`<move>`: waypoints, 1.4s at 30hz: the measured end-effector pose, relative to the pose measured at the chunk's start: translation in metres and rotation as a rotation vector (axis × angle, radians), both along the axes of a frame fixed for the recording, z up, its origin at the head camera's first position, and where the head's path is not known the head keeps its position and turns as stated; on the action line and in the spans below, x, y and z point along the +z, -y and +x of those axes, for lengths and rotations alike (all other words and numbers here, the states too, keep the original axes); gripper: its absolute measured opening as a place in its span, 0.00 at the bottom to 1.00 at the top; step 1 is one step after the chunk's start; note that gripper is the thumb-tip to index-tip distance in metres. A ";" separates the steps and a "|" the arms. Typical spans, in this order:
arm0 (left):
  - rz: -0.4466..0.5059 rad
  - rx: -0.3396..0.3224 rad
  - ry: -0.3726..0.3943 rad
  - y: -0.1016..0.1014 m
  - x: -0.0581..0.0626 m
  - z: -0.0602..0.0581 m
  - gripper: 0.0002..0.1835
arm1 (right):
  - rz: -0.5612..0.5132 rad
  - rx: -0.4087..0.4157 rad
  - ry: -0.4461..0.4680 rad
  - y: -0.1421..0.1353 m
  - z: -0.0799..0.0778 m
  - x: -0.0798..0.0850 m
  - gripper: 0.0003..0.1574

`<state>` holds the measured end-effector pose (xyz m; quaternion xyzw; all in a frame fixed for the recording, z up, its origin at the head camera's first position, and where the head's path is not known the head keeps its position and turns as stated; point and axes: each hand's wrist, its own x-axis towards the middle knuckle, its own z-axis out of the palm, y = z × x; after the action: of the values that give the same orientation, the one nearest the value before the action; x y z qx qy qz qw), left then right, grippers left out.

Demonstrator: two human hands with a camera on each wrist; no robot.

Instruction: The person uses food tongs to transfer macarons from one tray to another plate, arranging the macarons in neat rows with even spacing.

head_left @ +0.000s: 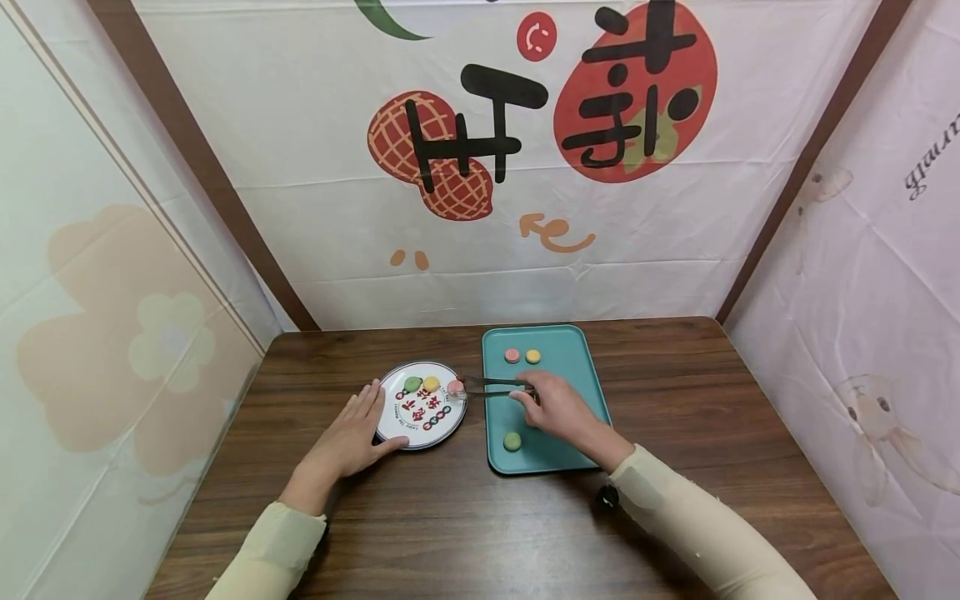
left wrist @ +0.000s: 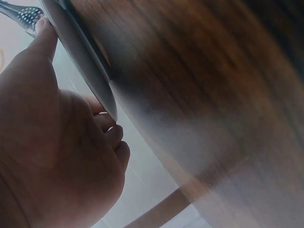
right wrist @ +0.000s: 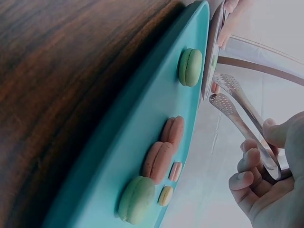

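Observation:
My right hand [head_left: 553,404] holds metal tongs [right wrist: 249,118] above the teal tray, their perforated tips reaching to the plate's right side. A pink macaron [head_left: 455,387] lies at those tips, over the white plate [head_left: 442,429]; whether they still squeeze it I cannot tell. On the plate sit a green macaron [head_left: 412,384] and a yellow macaron [head_left: 431,384]. My left hand [head_left: 352,433] rests against the plate's left rim, fingers extended and thumb at the near edge. The left wrist view shows the plate edge-on beside that hand.
The teal tray [head_left: 551,454] bears a pink macaron [head_left: 512,356], a yellow macaron [head_left: 533,356] and a green macaron [head_left: 512,442]. More pink macarons [right wrist: 157,161] and another green macaron [right wrist: 137,200] show in the right wrist view. A printed cloth wall [head_left: 405,292] borders the wooden table [head_left: 450,533].

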<state>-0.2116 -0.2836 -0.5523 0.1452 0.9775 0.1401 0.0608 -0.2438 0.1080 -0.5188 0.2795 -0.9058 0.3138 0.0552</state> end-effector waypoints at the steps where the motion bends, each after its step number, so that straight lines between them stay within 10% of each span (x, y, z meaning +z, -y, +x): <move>1: -0.003 0.001 0.003 0.000 0.000 0.000 0.61 | 0.005 0.001 -0.001 0.000 -0.001 0.000 0.25; 42: -0.006 -0.003 -0.022 -0.001 0.002 0.003 0.60 | 0.242 0.070 -0.129 0.028 -0.006 0.025 0.20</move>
<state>-0.2089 -0.2822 -0.5501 0.1480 0.9783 0.1355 0.0508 -0.2497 0.0803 -0.4943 0.3352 -0.9212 0.1853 0.0680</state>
